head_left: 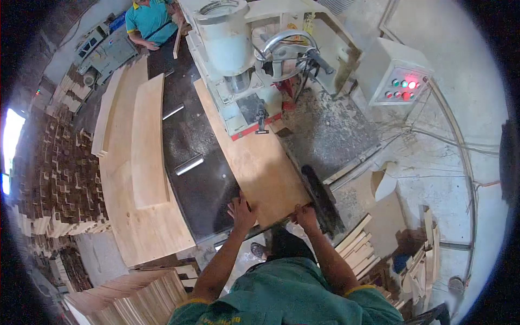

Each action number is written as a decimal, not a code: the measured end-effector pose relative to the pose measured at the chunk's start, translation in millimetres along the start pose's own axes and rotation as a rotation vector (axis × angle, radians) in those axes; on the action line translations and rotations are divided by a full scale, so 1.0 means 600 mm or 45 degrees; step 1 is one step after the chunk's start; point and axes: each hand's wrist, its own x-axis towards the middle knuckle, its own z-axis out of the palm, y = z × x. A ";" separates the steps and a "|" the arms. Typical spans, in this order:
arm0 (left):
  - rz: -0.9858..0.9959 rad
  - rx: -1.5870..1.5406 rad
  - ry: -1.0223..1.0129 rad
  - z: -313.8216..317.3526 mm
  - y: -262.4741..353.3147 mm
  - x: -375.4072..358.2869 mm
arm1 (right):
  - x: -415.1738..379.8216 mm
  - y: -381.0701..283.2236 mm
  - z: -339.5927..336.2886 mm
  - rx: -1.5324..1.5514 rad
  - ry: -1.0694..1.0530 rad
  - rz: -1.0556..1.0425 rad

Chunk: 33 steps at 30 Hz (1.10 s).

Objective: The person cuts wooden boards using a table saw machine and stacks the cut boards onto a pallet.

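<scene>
The plywood board (250, 157) lay flat on the dark machine table (197, 184), one long edge running under the head of the big white machine (238, 59) and its near end reaching the table's front edge. The left hand (240, 210) rested palm-down on the near left corner of the board, fingers spread and flat on the wood. The right hand (305, 215) held the near right corner, fingers curled over the edge; how tightly they pinched could not be told. By the look of it, the step in hand was feeding the board lengthwise toward the machine head, with both hands pushing from the near end. The next move probably called for steady, even pressure from both hands, keeping the board against the black guide rail (323, 199) at its right. Other curved boards (147, 143) were stacked to the left of the table, and a second person in a teal shirt (150, 20) stood at the far end. A control box (394, 79) with lit buttons sat to the right.
</scene>
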 end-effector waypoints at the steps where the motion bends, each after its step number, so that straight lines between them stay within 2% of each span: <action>1: -0.030 0.041 -0.031 -0.005 0.000 0.010 | 0.017 0.022 0.011 0.012 -0.011 0.008; 2: -0.038 0.055 -0.034 -0.008 0.002 0.020 | 0.041 0.041 0.016 -0.211 -0.069 -0.182; 4: -0.103 0.139 0.138 -0.010 0.003 0.045 | 0.075 0.054 0.026 -0.429 -0.138 -0.381; 5: -0.118 0.145 0.142 -0.019 -0.005 0.056 | 0.096 0.054 0.032 -0.270 -0.073 -0.447; 7: -0.163 0.011 0.315 -0.048 -0.038 0.069 | 0.135 0.058 0.046 -0.098 -0.037 -0.510; 9: -0.221 -0.022 0.412 -0.081 -0.085 0.068 | 0.190 0.092 0.055 -0.234 -0.015 -0.418; 10: -0.252 -0.067 0.500 -0.099 -0.110 0.058 | 0.201 0.073 0.054 -0.211 -0.038 -0.361; 12: -0.346 -0.023 0.588 -0.128 -0.165 0.022 | 0.203 -0.009 0.045 -0.051 -0.123 -0.130; 14: -0.403 0.061 0.814 -0.135 -0.254 -0.014 | 0.202 -0.087 0.039 0.151 -0.185 0.102; 15: -0.322 0.151 0.996 -0.153 -0.282 -0.035 | 0.205 -0.117 0.041 0.212 -0.202 0.164; 16: -0.354 0.164 1.016 -0.166 -0.309 -0.058 | 0.208 -0.142 0.044 0.268 -0.218 0.223; 18: -0.982 0.218 1.175 -0.181 -0.356 -0.101 | 0.209 -0.195 0.052 0.359 -0.228 0.321; 19: -1.010 0.218 1.188 -0.187 -0.374 -0.114 | 0.206 -0.220 0.056 0.388 -0.229 0.352; 21: -1.824 0.145 1.330 -0.200 -0.418 -0.127 | 0.203 -0.250 0.067 0.451 -0.235 0.367; 22: -1.951 0.018 1.274 -0.195 -0.455 -0.136 | 0.206 -0.251 0.072 0.467 -0.256 0.314; 23: -1.934 -0.187 1.208 -0.172 -0.509 -0.149 | 0.205 -0.253 0.075 0.483 -0.275 0.270; 25: -1.633 -0.658 1.115 -0.101 -0.647 -0.172 | 0.190 -0.256 0.075 0.503 -0.315 0.195; 26: -1.643 -0.666 1.123 -0.085 -0.677 -0.179 | 0.176 -0.256 0.073 0.513 -0.334 0.163; 27: -1.450 -0.899 1.114 -0.069 -0.709 -0.180 | 0.159 -0.254 0.071 0.524 -0.354 0.130; 28: -1.447 -0.971 1.107 -0.075 -0.694 -0.184 | 0.143 -0.248 0.068 0.494 -0.362 0.118; 31: -1.529 -1.101 1.054 -0.186 -0.506 -0.207 | 0.099 -0.210 0.067 0.357 -0.377 0.089; 33: -1.512 -1.136 1.027 -0.208 -0.465 -0.221 | 0.064 -0.201 0.070 0.252 -0.393 0.054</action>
